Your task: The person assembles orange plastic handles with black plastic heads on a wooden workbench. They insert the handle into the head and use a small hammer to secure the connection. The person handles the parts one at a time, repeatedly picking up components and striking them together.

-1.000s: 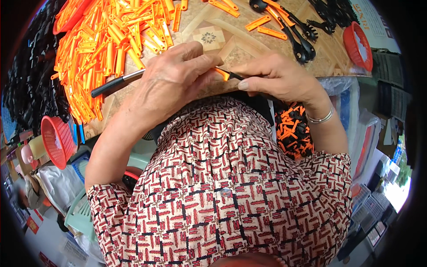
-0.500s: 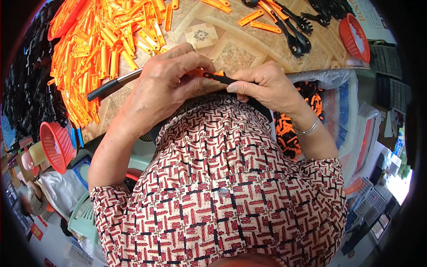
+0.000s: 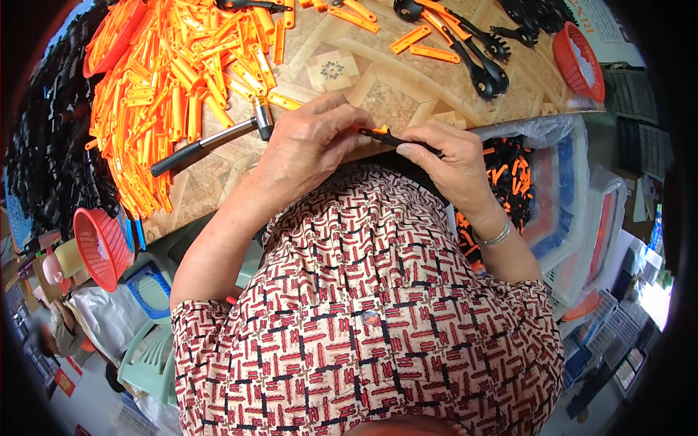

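We see a patterned table (image 3: 396,83) bearing a heap of orange pieces (image 3: 171,80); at its near edge, the left hand (image 3: 316,134) and right hand (image 3: 447,156) pinch a slim black-and-orange part (image 3: 387,139), which bridges the gap between their fingertips, its middle uncovered.

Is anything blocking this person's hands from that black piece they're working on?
Nothing visible is. The left hand and right hand hold the black piece at opposite ends, with its middle showing between them. The hammer lies left of the left hand, outside that gap.
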### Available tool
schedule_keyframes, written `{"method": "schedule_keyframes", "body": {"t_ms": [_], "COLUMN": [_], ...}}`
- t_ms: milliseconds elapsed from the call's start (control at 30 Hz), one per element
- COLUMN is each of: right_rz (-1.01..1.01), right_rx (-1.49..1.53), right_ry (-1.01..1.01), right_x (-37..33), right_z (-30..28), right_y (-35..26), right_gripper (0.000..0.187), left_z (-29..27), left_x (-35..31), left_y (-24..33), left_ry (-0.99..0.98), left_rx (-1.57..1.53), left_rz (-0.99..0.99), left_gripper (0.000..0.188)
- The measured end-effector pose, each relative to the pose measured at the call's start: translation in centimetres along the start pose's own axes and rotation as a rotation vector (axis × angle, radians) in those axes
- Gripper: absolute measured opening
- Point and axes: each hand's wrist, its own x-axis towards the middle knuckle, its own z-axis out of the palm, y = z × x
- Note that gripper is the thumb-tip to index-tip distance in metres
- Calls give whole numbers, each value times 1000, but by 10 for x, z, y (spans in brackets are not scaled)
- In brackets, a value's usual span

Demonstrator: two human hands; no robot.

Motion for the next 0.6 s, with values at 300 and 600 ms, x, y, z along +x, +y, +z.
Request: {"method": "schedule_keyframes", "body": {"t_ms": [300, 600], "right_rz": [-196, -97], "right_rx": [-154, -69], "right_ry": [62, 1], "right_x": [2, 5], "right_z": [-4, -1], "right_y": [10, 6], "right_gripper": [14, 18], "left_z": [6, 1], "left_x": [4, 0], "left_y": [5, 7], "left_ry": [8, 33], "left_rx": [52, 6], "left_rz": [14, 9], "left_gripper": [16, 17]}}
